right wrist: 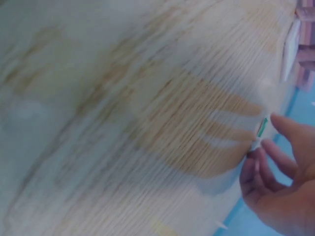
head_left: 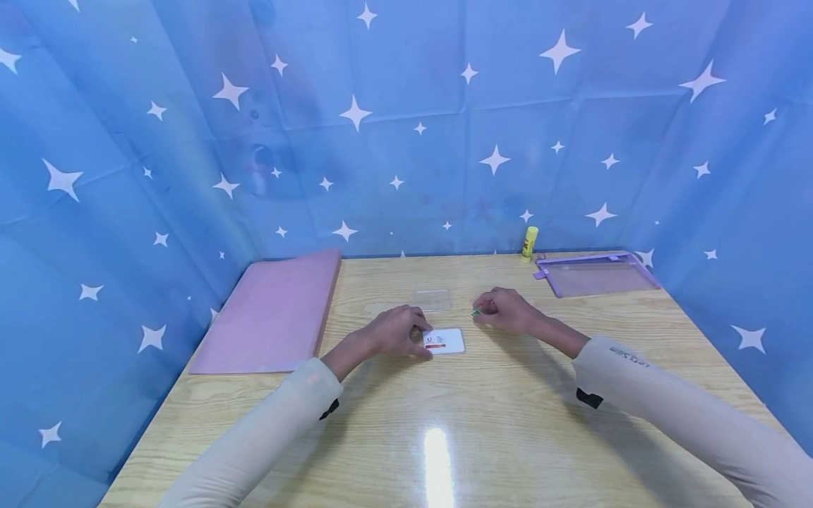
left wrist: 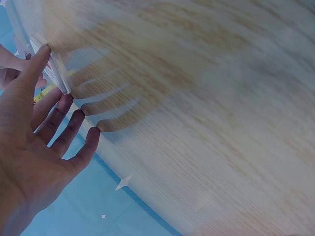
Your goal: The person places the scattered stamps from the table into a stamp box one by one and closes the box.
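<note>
On the table, a white card in a clear case (head_left: 447, 341), printed with a dark logo and a red-orange strip, lies before my left hand (head_left: 395, 333). That hand's thumb and index finger hold the case (left wrist: 59, 73) at its left end, while the other fingertips rest on the tabletop. To the right, my right hand (head_left: 506, 311) pinches a small green piece (right wrist: 262, 127) between thumb and index finger, close over the table. Its exact kind I cannot tell. Just behind the card case lies a clear flat plastic piece (head_left: 433, 300).
A large pink folder (head_left: 269, 314) covers the table's left side. At the back right are an upright yellow glue stick (head_left: 529, 243) and a purple-edged mesh pouch (head_left: 600, 275). A blue star-patterned curtain (head_left: 406, 141) encloses the wooden table (head_left: 508, 437) behind and at both sides.
</note>
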The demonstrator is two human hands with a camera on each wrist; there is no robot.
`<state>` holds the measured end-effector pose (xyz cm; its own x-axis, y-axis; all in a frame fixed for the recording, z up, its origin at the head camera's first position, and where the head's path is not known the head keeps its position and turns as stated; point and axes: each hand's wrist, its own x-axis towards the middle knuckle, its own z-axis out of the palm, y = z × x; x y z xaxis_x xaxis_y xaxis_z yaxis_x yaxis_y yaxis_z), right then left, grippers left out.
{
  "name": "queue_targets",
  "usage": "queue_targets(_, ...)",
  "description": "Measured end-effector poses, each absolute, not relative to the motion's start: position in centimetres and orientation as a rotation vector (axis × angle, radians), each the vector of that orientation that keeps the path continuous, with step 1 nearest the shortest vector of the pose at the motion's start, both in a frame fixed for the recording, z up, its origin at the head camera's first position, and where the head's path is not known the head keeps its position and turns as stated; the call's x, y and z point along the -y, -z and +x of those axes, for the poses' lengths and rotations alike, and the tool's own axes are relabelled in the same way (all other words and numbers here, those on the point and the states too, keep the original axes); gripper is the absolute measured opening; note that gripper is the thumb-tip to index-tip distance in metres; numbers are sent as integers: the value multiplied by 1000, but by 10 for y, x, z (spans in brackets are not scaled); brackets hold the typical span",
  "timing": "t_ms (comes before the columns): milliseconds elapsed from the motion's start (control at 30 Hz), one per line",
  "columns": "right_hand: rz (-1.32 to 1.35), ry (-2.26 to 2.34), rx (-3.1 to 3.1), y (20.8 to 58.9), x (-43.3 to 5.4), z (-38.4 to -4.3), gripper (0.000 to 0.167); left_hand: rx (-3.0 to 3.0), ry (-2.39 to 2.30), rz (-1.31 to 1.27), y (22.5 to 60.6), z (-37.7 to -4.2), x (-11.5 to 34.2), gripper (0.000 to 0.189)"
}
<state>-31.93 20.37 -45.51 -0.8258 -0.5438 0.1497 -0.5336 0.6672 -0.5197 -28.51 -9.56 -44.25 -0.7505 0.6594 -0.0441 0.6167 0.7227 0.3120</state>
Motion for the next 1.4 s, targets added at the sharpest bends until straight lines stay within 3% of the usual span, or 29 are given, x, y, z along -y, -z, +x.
queue_targets(467,-752,950,-2786,454,-201,-319,29,-2771,-421,1046,445,-287,96,59)
queue_targets(1400,-889,1094,-2727,454,-207,-318,20,-2764,-418,1024,444,-287,96,59)
